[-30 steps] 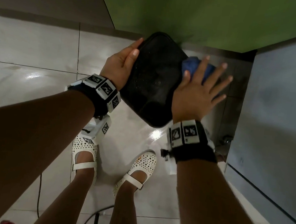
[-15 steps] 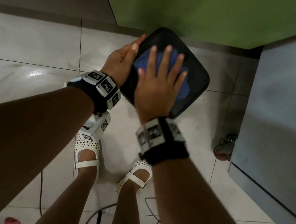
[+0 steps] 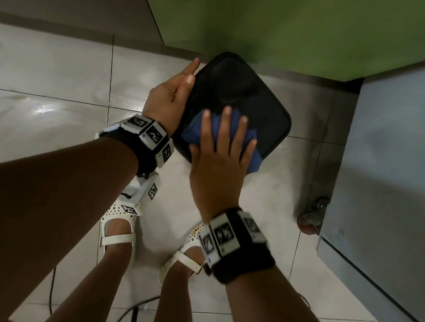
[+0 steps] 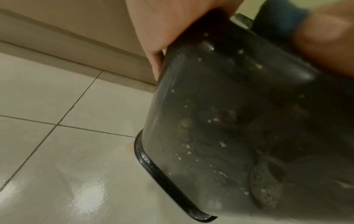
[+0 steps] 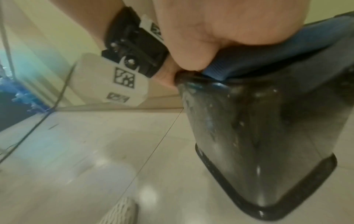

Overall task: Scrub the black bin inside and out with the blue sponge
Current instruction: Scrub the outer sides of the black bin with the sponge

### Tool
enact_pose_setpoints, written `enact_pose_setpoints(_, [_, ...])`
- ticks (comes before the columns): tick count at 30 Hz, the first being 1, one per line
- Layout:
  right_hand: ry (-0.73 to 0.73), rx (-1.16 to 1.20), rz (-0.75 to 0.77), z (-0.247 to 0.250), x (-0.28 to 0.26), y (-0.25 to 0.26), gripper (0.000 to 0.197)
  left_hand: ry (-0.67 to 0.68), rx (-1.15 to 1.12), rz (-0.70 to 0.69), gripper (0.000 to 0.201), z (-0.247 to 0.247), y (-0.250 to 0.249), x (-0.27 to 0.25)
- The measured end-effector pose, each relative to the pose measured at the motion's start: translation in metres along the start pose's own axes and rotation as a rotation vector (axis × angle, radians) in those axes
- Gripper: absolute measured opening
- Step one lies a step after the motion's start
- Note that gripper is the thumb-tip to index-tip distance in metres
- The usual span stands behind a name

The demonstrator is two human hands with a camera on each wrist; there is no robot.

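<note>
The black bin [image 3: 242, 91] is upside down over the tiled floor, its base facing up at me. My left hand [image 3: 168, 98] holds its left side, thumb along the base's edge and palm [image 4: 172, 22] against the wall. My right hand [image 3: 220, 156] presses the blue sponge [image 3: 252, 150] onto the near part of the base with fingers spread and straight. In the right wrist view the sponge [image 5: 249, 60] lies flat on the base under my palm [image 5: 220, 22]. White specks and droplets dot the bin's wall [image 4: 210, 121]. The bin's inside is hidden.
A green wall [image 3: 278, 21] rises just behind the bin. A grey cabinet [image 3: 395, 158] on a caster [image 3: 312, 217] stands to the right. My feet in white sandals [image 3: 118, 229] stand below the bin on the wet floor, with black cables [image 3: 131, 317] behind them.
My right hand slid the sponge from the bin's right side onto the upturned base, then back toward the near edge. The left hand kept its hold while the bin tilted.
</note>
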State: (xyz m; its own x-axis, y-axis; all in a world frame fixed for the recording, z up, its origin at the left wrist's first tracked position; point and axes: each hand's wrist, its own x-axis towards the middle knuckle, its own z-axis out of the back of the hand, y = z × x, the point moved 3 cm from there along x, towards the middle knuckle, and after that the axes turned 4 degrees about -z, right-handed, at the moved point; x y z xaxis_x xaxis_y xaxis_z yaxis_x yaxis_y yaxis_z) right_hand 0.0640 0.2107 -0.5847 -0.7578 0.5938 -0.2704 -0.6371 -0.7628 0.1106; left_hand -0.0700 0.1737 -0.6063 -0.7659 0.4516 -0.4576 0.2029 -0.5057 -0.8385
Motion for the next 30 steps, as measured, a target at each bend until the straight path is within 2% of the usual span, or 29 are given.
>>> enact_pose_setpoints(4, [0.05,-0.034,0.182,-0.001,-0.008,-0.02,0.052,-0.008,0.049,-0.011,0.036,0.0,0.001,-0.006])
enact_pose_setpoints(6, [0.048,-0.057,0.172,0.002,0.002,-0.033,0.052,-0.008,0.06,-0.008,0.036,-0.002,0.002,-0.007])
enact_pose_setpoints(9, [-0.001,-0.01,0.046,0.01,0.021,-0.048,0.051,-0.017,0.058,-0.006,0.037,-0.005,0.004,-0.008])
enact_pose_setpoints(12, [0.03,0.03,-0.098,0.015,0.043,-0.058,0.055,-0.039,0.057,-0.018,0.037,-0.009,0.003,-0.011])
enact_pose_setpoints(18, [-0.034,0.13,-0.402,0.026,0.067,-0.061,0.055,-0.097,0.044,-0.012,0.039,-0.017,0.003,-0.017])
enact_pose_setpoints(20, [-0.062,0.246,-0.553,0.033,0.075,-0.067,0.055,-0.092,0.06,-0.014,0.039,-0.018,0.002,-0.017])
enact_pose_setpoints(23, [-0.021,0.586,-0.791,0.038,0.083,-0.086,0.054,-0.112,0.095,-0.017,0.039,-0.017,0.0,-0.018])
enact_pose_setpoints(26, [-0.01,0.751,-0.866,0.043,0.082,-0.099,0.046,-0.121,0.103,-0.006,0.039,-0.019,-0.003,-0.02])
enact_pose_setpoints(30, [0.158,0.932,-0.948,0.043,0.087,-0.116,0.051,-0.132,0.089,0.026,0.039,-0.019,-0.002,-0.019])
